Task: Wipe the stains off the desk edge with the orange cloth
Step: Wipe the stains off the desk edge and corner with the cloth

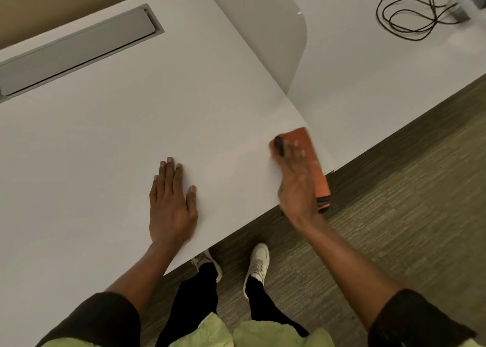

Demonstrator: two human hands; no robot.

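A folded orange cloth (313, 160) lies along the front right corner of the white desk (131, 125), its lower end hanging past the desk edge (247, 220). My right hand (297, 181) presses flat on top of the cloth, fingers spread and blurred with motion. My left hand (171, 202) rests palm down on the bare desk top to the left, fingers apart, holding nothing. No stain is clearly visible on the edge.
A grey cable flap (79, 49) is set into the desk at the back left. A curved divider panel (276, 31) separates a second desk (381, 70) with a coiled black cable (410, 18). Carpet (394, 215) and my shoes (259, 260) lie below.
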